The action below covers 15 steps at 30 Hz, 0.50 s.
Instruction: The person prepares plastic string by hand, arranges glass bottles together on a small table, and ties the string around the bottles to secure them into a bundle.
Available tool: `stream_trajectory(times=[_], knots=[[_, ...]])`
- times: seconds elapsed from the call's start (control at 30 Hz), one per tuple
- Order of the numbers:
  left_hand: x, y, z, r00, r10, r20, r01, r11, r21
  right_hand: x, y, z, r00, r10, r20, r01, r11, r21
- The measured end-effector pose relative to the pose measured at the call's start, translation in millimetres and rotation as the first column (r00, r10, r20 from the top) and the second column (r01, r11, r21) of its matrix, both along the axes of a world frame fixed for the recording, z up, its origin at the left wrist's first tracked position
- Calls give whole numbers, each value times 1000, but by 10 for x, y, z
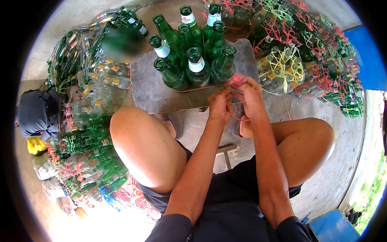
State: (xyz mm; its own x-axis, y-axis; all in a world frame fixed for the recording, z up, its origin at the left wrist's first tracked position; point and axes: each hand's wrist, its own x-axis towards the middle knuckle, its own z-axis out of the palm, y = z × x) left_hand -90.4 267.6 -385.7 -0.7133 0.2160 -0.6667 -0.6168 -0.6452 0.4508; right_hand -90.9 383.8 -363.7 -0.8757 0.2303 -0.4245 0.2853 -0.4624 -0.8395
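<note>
Nine green bottles stand upright, mouths open, in a close cluster on the grey bench. Four carry white neck labels. The one on the rear middle bottle bears a red mark with small lettering beneath, too small to read with certainty; those at rear right, at left and at front middle show pale bands whose print cannot be made out. No brand can be read from here.

A red strap runs low along the front of the cluster, toward its right front corner, where both hands meet — just beside the nearest right bottle. The left hand has its grip closed, fingers curled, pinching the strap; the right hand pinches it too, fingertips drawn together close to the left hand's. A loose length of the same strap hangs below, between the wrists.

Around the bench, more bottles are massed. On the left lies a stack of green and clear bottles, some with yellowish or white labels — all too small to read. On the right, bundled bottles are netted in red and yellow-green straps.
</note>
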Motion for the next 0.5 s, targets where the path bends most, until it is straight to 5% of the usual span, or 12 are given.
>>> stream_trajectory(times=[0.13, 0.5], knots=[[-16, -13, -21, 999, -2, 46, 0, 999, 39, -1, 43, -134, 979, 142, 146, -156, 983, 94], [-61, -40, -5, 994, -16, 110, 12, 999, 36, -96, 118, -179, 955, 250, 159, -251, 968, -15]])
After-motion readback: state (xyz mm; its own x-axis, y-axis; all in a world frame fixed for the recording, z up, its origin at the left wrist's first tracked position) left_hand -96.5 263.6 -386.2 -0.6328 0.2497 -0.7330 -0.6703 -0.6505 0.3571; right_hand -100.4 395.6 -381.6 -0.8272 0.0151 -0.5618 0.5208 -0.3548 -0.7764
